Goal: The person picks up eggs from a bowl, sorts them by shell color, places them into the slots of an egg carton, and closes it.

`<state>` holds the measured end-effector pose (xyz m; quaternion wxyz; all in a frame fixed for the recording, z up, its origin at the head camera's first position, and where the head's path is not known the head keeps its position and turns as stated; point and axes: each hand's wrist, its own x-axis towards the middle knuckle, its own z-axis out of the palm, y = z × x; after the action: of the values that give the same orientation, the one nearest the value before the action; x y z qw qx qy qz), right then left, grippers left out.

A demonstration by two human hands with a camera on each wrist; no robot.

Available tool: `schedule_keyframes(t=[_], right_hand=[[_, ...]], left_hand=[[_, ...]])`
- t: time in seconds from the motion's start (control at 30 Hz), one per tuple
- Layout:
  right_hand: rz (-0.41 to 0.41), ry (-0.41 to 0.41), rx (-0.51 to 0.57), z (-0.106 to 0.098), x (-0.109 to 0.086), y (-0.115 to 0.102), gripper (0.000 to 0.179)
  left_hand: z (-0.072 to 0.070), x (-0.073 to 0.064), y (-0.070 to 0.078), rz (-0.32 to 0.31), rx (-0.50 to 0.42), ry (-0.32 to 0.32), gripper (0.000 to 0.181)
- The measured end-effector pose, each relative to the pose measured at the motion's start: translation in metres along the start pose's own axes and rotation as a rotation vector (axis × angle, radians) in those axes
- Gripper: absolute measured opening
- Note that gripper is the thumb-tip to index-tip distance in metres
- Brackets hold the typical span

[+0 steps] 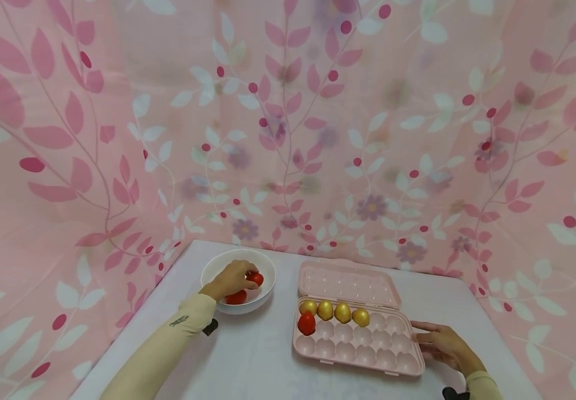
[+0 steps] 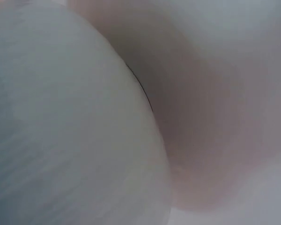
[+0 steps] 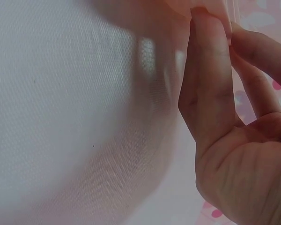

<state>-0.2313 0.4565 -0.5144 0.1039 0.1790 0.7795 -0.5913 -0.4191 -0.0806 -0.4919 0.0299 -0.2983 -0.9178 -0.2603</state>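
Note:
My left hand [image 1: 235, 276] reaches into a white bowl [image 1: 213, 269], its thumb and fingers around a red egg [image 1: 256, 279]. Another red egg [image 1: 236, 298] lies in the bowl beneath that hand. To the right lies a pink plastic egg carton [image 1: 353, 353] with its lid folded back. Several golden eggs [image 1: 342, 312] fill part of its back row, and one red egg [image 1: 306, 323] sits in front of the leftmost. At the carton's right end, my right hand [image 1: 443, 344] holds the edge between thumb and fingers, which the right wrist view shows close up.
A white cloth [image 1: 253, 355] covers the table. Pink floral curtains [image 1: 288, 139] hang behind it and at both sides. The open lid [image 1: 348, 282] lies toward the back curtain. The left wrist view is blurred, mostly filled by a pale rounded surface [image 2: 75, 122].

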Motion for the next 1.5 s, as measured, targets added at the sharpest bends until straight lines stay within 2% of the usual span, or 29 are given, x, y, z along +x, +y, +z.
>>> schedule_keyframes(t=[0.23, 0.47, 0.6, 0.77, 0.93, 1.1, 1.37, 1.5], right_hand=[[0.004, 0.015, 0.014, 0.001, 0.001, 0.002, 0.056], [0.008, 0.029, 0.006, 0.002, 0.000, 0.000, 0.056], [0.010, 0.026, 0.003, 0.002, -0.001, -0.001, 0.056], [0.015, 0.025, 0.009, 0.002, -0.003, -0.002, 0.057], [0.005, 0.005, 0.018, 0.001, -0.003, -0.002, 0.058], [0.004, 0.012, -0.001, 0.001, 0.000, 0.000, 0.056], [0.003, -0.011, -0.002, -0.002, 0.003, 0.002, 0.056], [0.012, 0.007, 0.007, 0.000, 0.004, 0.002, 0.057]], left_hand=[[0.001, -0.004, 0.003, 0.004, -0.096, 0.094, 0.038], [0.003, -0.003, 0.024, 0.055, -0.216, 0.190, 0.043], [0.008, -0.002, 0.041, 0.065, -0.286, 0.209, 0.044], [0.016, -0.005, 0.068, 0.022, -0.396, 0.170, 0.047], [0.025, -0.008, 0.090, 0.018, -0.438, 0.129, 0.049], [0.037, -0.006, 0.100, 0.032, -0.433, 0.108, 0.047], [0.054, -0.003, 0.111, 0.140, -0.429, 0.071, 0.047], [0.061, -0.001, 0.118, 0.134, -0.441, 0.036, 0.043]])
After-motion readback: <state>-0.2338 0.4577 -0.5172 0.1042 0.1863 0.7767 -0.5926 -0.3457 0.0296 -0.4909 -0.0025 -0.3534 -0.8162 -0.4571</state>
